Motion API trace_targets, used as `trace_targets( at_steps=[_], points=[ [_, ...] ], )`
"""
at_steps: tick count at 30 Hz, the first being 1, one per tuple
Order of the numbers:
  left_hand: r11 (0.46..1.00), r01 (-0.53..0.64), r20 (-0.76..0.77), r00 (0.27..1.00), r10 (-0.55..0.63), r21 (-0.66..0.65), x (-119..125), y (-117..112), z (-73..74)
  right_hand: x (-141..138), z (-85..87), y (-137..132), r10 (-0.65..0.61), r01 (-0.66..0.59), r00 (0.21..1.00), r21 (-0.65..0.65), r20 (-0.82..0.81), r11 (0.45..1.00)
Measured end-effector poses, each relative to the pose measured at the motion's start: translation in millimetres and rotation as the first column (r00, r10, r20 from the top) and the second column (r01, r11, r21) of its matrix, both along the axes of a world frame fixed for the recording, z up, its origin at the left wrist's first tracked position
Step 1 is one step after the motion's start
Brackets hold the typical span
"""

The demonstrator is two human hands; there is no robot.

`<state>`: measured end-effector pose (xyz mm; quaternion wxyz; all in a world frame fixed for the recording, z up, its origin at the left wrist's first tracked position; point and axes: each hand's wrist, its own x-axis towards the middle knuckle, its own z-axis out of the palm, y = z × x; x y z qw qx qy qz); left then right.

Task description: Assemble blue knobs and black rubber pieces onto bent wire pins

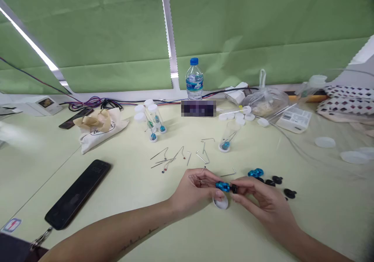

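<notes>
Between the fingertips of my left hand [194,188] is a small blue metal part [222,186], and a thin bent wire lies across that palm. My right hand [263,199] pinches a small black knob-like piece [234,188] against the blue part's right end. Below the left fingertips lies a round white cap [221,202]. Just past my right hand are another blue metal part [255,172] and several black pieces [290,193]. Thin bent wires [171,160] and L-shaped hex keys [202,157] are scattered beyond my left hand.
Clear tubes with white caps [152,115] stand at the back, each with blue pieces inside; another clear tube [229,137] stands nearer. A black phone [77,193] and a cloth pouch [101,129] lie to the left. Behind are a water bottle [194,80] and a plastic bag [265,102].
</notes>
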<state>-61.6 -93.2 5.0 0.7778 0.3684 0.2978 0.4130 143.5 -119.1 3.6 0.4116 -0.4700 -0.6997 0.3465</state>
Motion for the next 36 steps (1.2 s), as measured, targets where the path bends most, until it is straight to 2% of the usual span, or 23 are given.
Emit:
trace_targets(
  at_steps=[9,14,20,27,31,36],
  points=[
    [0.998,0.053,0.000,0.999,-0.053,-0.046,-2,1,6.2,7,-3.8,-3,0.037,-0.032,0.998,-0.087,0.053,0.996],
    [0.996,0.062,0.062,0.996,-0.058,-0.070,-3,1,3.3,9,-5.2,-4,0.061,-0.057,0.996,-0.065,0.071,0.996],
    [0.994,0.068,0.075,0.995,-0.062,-0.088,-3,1,4.3,7,1.5,-4,0.080,-0.077,0.996,-0.072,0.041,0.994],
    [0.994,0.079,0.032,0.997,-0.077,-0.077,-3,-3,-3.6,1,7.3,-6,0.013,-0.016,1.000,-0.261,-0.015,0.965],
    [0.993,0.086,0.036,0.996,-0.083,-0.080,-2,-3,-2.8,-3,11.6,-8,-0.059,0.034,0.996,-0.348,-0.061,0.937],
    [0.993,0.084,0.054,0.995,-0.080,-0.081,-2,-2,0.7,-3,13.2,-5,0.010,-0.015,1.000,-0.367,-0.017,0.930]
  ],
)
